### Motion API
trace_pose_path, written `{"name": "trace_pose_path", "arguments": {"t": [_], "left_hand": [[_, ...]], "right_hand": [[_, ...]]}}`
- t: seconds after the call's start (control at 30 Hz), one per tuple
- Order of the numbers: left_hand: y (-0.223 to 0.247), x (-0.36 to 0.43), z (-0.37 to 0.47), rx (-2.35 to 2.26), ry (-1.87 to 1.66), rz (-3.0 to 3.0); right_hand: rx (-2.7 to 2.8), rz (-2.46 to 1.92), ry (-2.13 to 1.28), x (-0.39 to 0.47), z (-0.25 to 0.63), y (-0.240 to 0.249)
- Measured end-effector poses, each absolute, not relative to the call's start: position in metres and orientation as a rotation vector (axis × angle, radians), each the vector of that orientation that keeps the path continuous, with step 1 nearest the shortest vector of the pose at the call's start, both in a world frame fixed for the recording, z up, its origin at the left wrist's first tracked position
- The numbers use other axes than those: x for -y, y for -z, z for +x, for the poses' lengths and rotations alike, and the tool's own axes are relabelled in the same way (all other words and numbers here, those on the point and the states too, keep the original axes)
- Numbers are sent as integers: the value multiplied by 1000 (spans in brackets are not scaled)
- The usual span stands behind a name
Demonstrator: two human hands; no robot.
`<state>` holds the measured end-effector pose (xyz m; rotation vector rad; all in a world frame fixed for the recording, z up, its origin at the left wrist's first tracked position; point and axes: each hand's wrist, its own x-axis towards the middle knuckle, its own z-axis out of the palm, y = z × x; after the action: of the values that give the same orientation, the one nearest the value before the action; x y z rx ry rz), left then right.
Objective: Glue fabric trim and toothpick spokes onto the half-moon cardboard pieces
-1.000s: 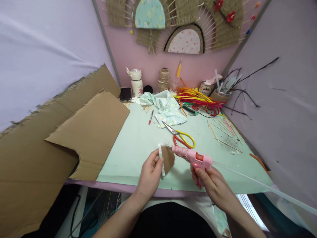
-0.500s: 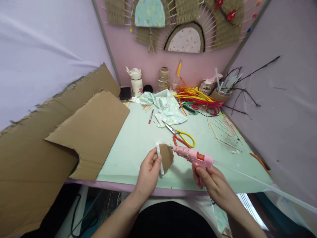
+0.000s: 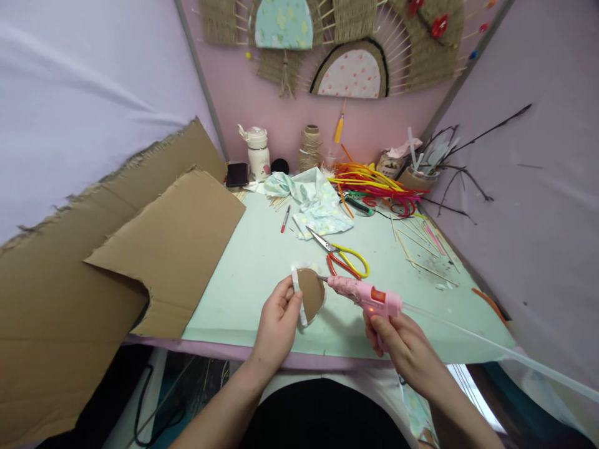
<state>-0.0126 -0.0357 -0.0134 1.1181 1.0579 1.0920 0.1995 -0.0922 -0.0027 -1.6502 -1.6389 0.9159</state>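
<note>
The fingers of your left hand (image 3: 277, 317) pinch the card (image 3: 312, 298) at its straight edge, over the table (image 3: 262, 249); its long axis runs away from you. The fingers of your right hand (image 3: 400, 343) grip the glue gun (image 3: 358, 290), nozzle (image 3: 322, 278) at the card's far-right rim; contact cannot be confirmed. Back right: a cup (image 3: 418, 180) holds pale sticks (image 3: 412, 148).

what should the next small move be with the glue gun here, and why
Probably ease the pink glue gun so its nozzle follows the curved edge of the small cardboard piece downward: the right hand holds that nozzle at or very near the edge's upper part, while the left hand pinches the straight side, where a pale strip runs.
</note>
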Motion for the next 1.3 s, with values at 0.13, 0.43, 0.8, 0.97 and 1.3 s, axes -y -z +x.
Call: {"name": "trace_pose_path", "arguments": {"t": [0.13, 0.43, 0.8, 0.97, 1.3], "left_hand": [[14, 35, -13, -1045, -1090, 1104], [15, 37, -13, -1106, -1144, 1220], [8, 30, -16, -960, -1146, 832], [1, 29, -15, -847, -1084, 697], [-7, 40, -16, -817, -918, 786]], "right_hand": [[1648, -1662, -914, 93, 200, 2], [1643, -1688, -936, 91, 200, 3], [1660, -1864, -574, 82, 241, -2], [1619, -2026, -240, 45, 314, 22], [1773, -2304, -63, 32, 359, 38]]}}
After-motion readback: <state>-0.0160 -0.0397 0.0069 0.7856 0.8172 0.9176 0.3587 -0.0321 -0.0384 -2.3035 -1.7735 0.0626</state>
